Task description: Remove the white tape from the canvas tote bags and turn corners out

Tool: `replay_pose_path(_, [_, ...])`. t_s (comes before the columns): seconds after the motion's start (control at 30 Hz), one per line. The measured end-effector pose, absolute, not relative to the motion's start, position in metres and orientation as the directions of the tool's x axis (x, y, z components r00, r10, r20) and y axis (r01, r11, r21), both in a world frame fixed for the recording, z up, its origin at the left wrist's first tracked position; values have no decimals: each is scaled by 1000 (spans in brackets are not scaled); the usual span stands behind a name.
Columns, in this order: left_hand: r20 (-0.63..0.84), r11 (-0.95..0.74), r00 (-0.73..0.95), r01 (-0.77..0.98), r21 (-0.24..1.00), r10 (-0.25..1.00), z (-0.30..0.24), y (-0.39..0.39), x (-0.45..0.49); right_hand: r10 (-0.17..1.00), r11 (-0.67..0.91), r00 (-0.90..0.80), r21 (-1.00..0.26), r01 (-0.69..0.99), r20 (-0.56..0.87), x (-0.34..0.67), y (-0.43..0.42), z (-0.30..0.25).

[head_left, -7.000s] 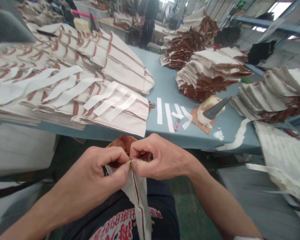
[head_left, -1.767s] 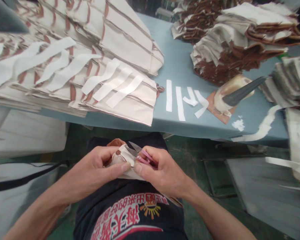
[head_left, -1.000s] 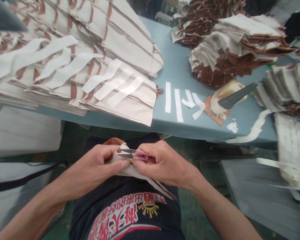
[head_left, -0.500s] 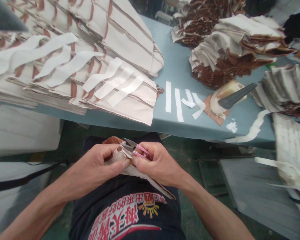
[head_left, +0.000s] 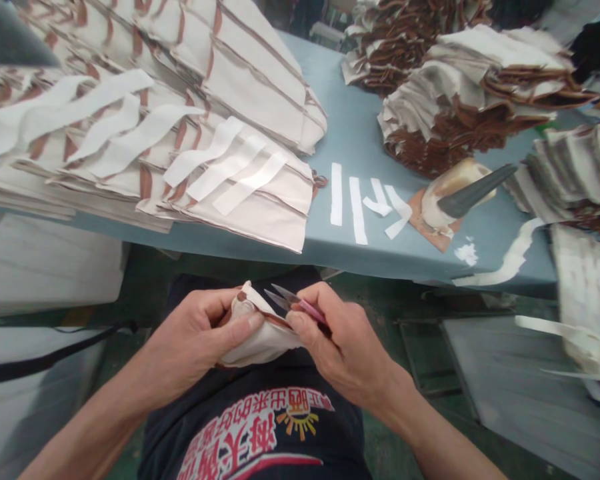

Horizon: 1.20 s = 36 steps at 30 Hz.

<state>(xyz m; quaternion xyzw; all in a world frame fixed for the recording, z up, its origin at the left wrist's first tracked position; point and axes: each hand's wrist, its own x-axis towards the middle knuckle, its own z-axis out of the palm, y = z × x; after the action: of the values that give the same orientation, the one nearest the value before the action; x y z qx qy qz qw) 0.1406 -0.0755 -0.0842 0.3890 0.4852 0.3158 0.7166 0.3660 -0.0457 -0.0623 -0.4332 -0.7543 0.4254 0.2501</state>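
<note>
Over my lap, my left hand [head_left: 207,327] pinches a cream fabric piece [head_left: 260,343] with a brown-lined edge, its thumb pressed on top near a raised corner. My right hand [head_left: 337,330] is closed around pink-handled thread snips [head_left: 310,308]. The two pointed blades are slightly apart and aim left, a short way to the right of that corner. The fingertips of my right hand also touch the fabric's right edge. Part of the fabric lies hidden behind my fingers.
On the blue table [head_left: 330,257] lie stacked cream fabric pieces [head_left: 260,193] at left, white strips [head_left: 359,210] in the middle, and a glue container [head_left: 443,200] with a dark handle. Brown-edged fabric bundles [head_left: 445,113] stand behind. A dark apron [head_left: 250,387] covers my lap.
My right hand has drawn right with the snips, so the blades have come off the fabric corner. More of the fabric's edge shows. My left hand keeps its hold.
</note>
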Motion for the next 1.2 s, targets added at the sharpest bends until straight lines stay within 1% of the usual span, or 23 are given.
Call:
replay_pose_path(0.07, [-443, 482, 314, -56, 874, 840, -81, -73, 142, 850, 337, -525, -812, 476, 44, 371, -50, -56])
replay_pose_path(0.13, [-419, 443, 288, -20, 896, 861, -80, -71, 143, 838, 368, -544, -782, 502, 45, 373, -54, -55])
replay_pose_path(0.27, [-389, 387, 253, 61, 920, 886, -78, -71, 144, 843, 390, -536, -733, 558, 41, 371, -56, -57])
replay_pose_path(0.4, [-378, 369, 253, 85, 926, 891, -77, -72, 145, 847, 396, -531, -711, 581, 38, 370, -53, -58])
replay_pose_path(0.57, [-333, 300, 241, 162, 940, 912, -74, -70, 146, 845, 431, -529, -687, 585, 80, 368, -52, -60])
replay_pose_path(0.63, [-297, 252, 226, 208, 945, 928, -73, -69, 147, 837, 477, -530, -651, 591, 132, 368, -52, -63])
replay_pose_path(0.73, [-253, 200, 195, 256, 946, 948, -70, -67, 149, 785, 604, -554, -545, 582, 277, 369, -50, -70])
replay_pose_path(0.83, [-259, 210, 162, 269, 940, 952, -70, -68, 151, 700, 713, -580, -444, 542, 416, 370, -46, -78])
replay_pose_path(0.93, [-281, 237, 142, 264, 935, 949, -70, -69, 153, 647, 763, -583, -406, 503, 492, 370, -43, -83])
replay_pose_path(0.97, [-281, 237, 140, 267, 934, 949, -70, -69, 154, 647, 762, -577, -420, 493, 499, 370, -43, -84])
replay_pose_path(1.03, [-269, 222, 143, 279, 934, 952, -68, -69, 155, 695, 716, -548, -511, 475, 465, 368, -44, -84])
replay_pose_path(1.13, [-236, 187, 150, 283, 941, 960, -67, -69, 158, 815, 538, -483, -728, 424, 321, 366, -47, -81])
replay_pose_path(1.2, [-227, 182, 147, 273, 945, 963, -66, -69, 160, 846, 460, -464, -800, 386, 262, 364, -48, -81])
